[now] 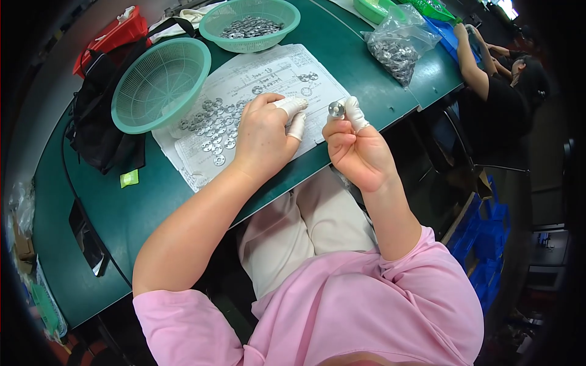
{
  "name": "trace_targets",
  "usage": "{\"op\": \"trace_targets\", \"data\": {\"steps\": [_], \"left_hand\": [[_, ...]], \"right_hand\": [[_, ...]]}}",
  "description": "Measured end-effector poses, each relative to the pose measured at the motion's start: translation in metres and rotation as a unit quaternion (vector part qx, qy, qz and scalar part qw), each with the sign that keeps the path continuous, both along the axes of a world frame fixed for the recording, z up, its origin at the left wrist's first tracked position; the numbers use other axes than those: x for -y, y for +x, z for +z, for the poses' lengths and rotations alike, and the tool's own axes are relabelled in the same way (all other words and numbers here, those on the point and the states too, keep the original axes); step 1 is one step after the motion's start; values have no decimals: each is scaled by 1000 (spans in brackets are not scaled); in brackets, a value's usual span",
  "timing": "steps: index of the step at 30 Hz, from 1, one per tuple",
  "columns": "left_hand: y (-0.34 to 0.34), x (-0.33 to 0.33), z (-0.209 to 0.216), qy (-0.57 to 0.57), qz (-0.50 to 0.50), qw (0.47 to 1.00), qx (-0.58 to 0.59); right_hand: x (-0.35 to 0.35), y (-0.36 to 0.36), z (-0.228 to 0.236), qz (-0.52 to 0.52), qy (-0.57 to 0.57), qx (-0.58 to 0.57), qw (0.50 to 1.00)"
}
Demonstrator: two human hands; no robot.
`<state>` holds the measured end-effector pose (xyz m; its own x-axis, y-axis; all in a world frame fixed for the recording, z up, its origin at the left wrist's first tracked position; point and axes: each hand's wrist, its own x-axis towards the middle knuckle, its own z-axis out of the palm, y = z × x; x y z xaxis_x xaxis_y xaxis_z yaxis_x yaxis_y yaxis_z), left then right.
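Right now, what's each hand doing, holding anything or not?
Left hand: resting on the paper sheet beside the loose metal washers, fingers curled; holds nothing that shows.
Right hand: closed, pinching one small round metal part at the fingertips.

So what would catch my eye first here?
Probably the right hand, holding a small metal disc up between white-capped fingertips. Next, the left hand resting on a printed sheet strewn with more discs, beside an empty green basket on the table.
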<state>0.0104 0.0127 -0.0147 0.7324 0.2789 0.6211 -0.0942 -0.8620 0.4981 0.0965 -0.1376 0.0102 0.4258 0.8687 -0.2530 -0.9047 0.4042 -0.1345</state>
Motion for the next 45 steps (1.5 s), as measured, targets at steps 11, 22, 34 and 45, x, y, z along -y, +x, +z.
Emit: {"op": "trace_targets", "data": {"steps": [11, 22, 34, 45], "left_hand": [[2, 1, -4, -1, 12, 1000, -19], [-3, 6, 3, 116, -85, 985, -97], [2, 17, 12, 221, -72, 969, -81], [5, 26, 18, 262, -72, 957, -101]], "right_hand": [[-10, 39, 3, -102, -270, 715, 637], [-17, 45, -20, -120, -274, 858, 417], [-22, 53, -22, -140, -280, 859, 405], [-17, 50, -29, -196, -236, 861, 406]]}}
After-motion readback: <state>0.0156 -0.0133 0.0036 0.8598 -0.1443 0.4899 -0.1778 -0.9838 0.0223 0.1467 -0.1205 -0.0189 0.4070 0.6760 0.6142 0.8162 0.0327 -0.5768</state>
